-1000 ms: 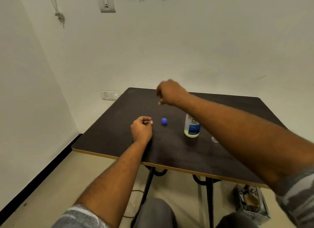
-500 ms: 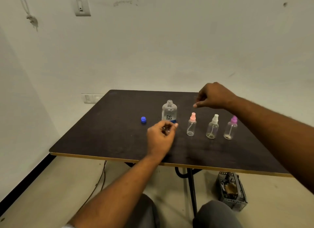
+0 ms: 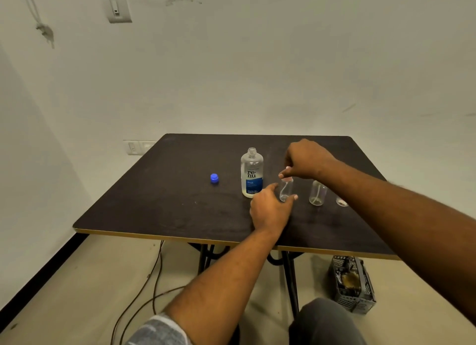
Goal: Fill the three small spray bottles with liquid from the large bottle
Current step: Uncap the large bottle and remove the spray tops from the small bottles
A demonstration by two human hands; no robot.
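Both hands (image 3: pixel 269 212) (image 3: pixel 307 159) apparently pinch one bottle (image 3: pixel 286 190).

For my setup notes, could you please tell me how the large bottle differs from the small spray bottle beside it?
The large bottle is taller and wider than the small spray bottle. The large bottle carries a blue label; the small spray bottle is plain. The large bottle stands untouched, neck open; the left hand holds the small spray bottle's base and the right hand pinches its top. Both are clear and upright.
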